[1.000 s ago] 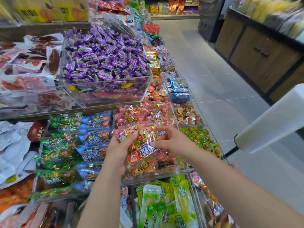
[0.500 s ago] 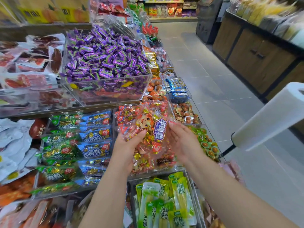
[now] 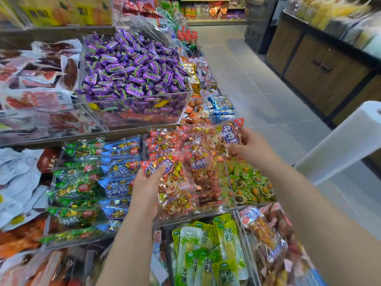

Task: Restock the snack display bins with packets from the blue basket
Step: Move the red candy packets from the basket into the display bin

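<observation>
My left hand (image 3: 146,193) holds a red snack packet (image 3: 162,170) with a cartoon face over the clear bin of red packets (image 3: 165,141). Further right and higher, my right hand (image 3: 250,145) grips a second red packet (image 3: 229,134) above the same bin's right edge. Both packets are clear plastic with red and gold wrapped pieces inside. The blue basket is out of view.
A raised clear bin of purple candies (image 3: 132,67) stands behind. Green and blue packets (image 3: 92,182) fill the bin to the left, green egg packs (image 3: 250,184) the one to the right, green sticks (image 3: 208,250) lie below. A white bag roll (image 3: 346,145) juts in at right, over the tiled aisle.
My hands held packets together over the red bin. They have since separated: the right hand lifted one packet up and to the right, the left keeps another low.
</observation>
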Tool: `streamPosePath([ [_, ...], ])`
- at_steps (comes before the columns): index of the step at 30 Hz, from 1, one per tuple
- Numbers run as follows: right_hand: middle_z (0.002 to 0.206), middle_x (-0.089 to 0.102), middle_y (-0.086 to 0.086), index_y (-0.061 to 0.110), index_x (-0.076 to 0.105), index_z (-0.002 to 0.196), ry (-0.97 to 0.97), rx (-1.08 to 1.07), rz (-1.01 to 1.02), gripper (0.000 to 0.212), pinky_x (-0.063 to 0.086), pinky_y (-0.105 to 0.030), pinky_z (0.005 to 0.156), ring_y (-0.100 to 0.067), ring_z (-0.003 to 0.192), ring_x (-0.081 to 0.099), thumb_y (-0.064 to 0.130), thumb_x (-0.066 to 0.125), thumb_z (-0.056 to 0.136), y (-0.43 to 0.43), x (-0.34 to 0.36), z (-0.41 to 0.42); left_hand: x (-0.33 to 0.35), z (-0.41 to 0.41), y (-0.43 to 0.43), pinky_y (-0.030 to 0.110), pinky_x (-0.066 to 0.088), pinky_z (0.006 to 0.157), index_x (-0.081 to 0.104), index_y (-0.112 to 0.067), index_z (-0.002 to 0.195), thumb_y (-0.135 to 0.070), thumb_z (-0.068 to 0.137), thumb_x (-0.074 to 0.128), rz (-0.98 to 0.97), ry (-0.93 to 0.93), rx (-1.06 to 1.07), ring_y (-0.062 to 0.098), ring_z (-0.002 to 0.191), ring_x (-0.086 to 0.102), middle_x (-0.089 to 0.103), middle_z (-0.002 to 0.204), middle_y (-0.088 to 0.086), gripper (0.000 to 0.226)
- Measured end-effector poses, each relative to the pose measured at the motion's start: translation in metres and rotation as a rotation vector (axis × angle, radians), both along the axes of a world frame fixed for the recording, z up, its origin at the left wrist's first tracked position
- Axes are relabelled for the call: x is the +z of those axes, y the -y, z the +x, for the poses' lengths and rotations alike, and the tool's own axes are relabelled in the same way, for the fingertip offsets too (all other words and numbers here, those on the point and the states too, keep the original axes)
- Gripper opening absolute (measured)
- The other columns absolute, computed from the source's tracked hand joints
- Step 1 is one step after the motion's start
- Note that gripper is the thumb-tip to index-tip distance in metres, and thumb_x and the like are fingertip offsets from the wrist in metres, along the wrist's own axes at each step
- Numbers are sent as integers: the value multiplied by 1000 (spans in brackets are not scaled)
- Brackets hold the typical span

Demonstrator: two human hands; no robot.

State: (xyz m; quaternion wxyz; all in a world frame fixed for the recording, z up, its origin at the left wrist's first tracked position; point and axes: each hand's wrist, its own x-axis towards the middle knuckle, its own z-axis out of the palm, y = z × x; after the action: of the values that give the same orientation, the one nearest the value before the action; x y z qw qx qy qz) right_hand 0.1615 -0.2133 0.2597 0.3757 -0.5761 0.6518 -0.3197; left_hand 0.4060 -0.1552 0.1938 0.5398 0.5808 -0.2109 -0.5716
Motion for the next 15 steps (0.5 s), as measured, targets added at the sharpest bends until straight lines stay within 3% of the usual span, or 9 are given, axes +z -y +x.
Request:
streamPosePath([
  [3, 105, 60, 1, 19, 57, 122, -603, 302, 52, 47, 40, -25, 74, -16, 89, 53, 29, 71, 79, 13, 13, 2, -6, 8, 2, 62, 37, 103, 28, -27, 149, -38, 78, 74, 35, -4, 37, 34, 133, 44, 43, 148, 9, 85],
  [6, 109, 60, -8, 10, 57, 114, -998, 640, 173, 33, 45, -28, 71, -24, 92, 57, 20, 62, 82, 14, 3, 30, -9, 9, 2, 56, 36, 106, 35, -18, 146, -37, 84, 71, 36, 108, -39, 28, 131, 46, 44, 148, 7, 74],
  [8, 111, 60, -6, 11, 56, 119, -1115, 716, 199, 34, 47, -33, 68, -25, 94, 59, 13, 56, 85, 14, -15, 48, -12, 7, 2, 44, 34, 107, 31, -19, 147, -34, 86, 69, 21, 189, -54, 22, 130, 43, 38, 151, 4, 73],
  [12, 120, 58, -5, 18, 45, 134, -1146, 795, 149, 48, 48, -36, 70, -26, 104, 57, 5, 49, 88, 22, -49, 66, -9, 5, 1, 51, 27, 111, 16, -21, 153, -36, 86, 69, 48, 213, -82, 28, 143, 27, 22, 159, 3, 86],
  [15, 130, 49, -8, 18, 36, 140, -1138, 814, -28, 58, 43, -42, 91, -29, 119, 45, 7, 54, 86, 26, -61, 58, -12, 8, 1, 47, 33, 106, 29, -20, 149, -35, 85, 70, 72, 239, -98, 26, 138, 36, 34, 154, 3, 77],
])
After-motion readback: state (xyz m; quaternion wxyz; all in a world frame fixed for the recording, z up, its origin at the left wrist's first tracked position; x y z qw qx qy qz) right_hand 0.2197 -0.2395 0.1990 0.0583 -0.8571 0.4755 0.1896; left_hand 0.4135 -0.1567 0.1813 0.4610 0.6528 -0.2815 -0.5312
